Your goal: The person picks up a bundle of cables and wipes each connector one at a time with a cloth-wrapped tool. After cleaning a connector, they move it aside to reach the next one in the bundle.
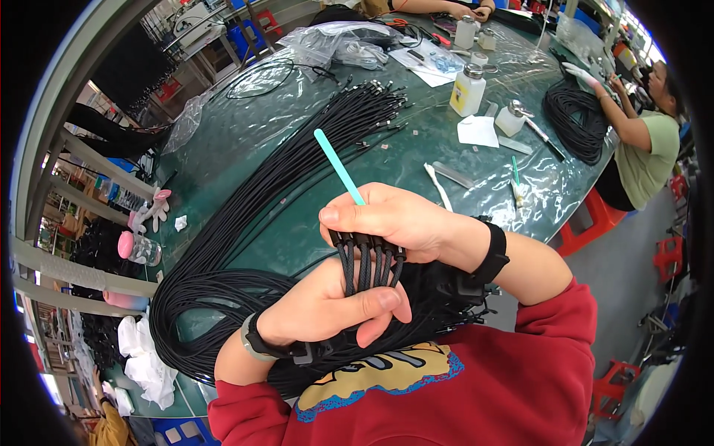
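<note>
My left hand (316,301) is closed round several black braided cables (364,271), held side by side in front of my chest. Just above it, my right hand (405,219) pinches a thin teal stick (339,167) between thumb and fingers, its free end pointing up and to the left. The dark upper ends of the cables go up against the fingers of my right hand, which partly hide them. A long bundle of black cables (275,178) curves across the table and loops back under my left forearm.
The green table (431,152) holds a white bottle with a metal top (468,91), a smaller bottle (511,119) and clear plastic bags (335,44). A person (643,134) sits at the right by a coil of black cable (574,123). Metal rails (82,271) stand at left.
</note>
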Demonstrator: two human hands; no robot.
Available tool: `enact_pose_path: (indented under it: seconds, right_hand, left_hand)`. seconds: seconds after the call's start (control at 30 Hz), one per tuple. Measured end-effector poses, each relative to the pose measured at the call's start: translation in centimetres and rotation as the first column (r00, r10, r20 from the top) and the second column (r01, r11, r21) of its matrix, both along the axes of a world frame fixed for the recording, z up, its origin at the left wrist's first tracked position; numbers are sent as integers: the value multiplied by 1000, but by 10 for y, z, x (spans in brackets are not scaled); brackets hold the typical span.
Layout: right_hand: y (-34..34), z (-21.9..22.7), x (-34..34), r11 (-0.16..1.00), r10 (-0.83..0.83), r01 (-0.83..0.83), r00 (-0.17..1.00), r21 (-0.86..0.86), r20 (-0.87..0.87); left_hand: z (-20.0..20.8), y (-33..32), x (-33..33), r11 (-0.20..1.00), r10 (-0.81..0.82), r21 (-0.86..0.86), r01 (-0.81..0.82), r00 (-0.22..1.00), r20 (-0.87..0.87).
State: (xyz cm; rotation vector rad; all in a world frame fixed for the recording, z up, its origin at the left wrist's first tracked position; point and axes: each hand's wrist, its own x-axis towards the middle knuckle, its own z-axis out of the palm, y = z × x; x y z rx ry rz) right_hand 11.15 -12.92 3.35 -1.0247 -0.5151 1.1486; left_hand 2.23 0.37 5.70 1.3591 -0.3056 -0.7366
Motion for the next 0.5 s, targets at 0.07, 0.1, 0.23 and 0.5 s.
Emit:
enact_pose_path:
  seconds: [0.07, 0.1, 0.23, 0.5]
  right_hand:
    - [1, -1, 0, 1000, -13, 12, 999, 24, 36]
    - [2, -1, 0, 999, -29, 25, 997, 47, 72]
    - [-3, 18, -4, 995, -83, 100, 853, -5, 515]
    - [-11, 17, -2, 824, -512, 532, 552, 195, 658]
  left_hand:
    - [1, 0, -1, 999, -30, 14, 30, 998, 49]
    - [0, -1, 0, 999, -31, 14, 30, 998, 48]
    - [-11, -2, 1, 992, -14, -124, 4, 997, -79]
    - [-30, -6, 20, 720, 570, -367, -589, 804, -171]
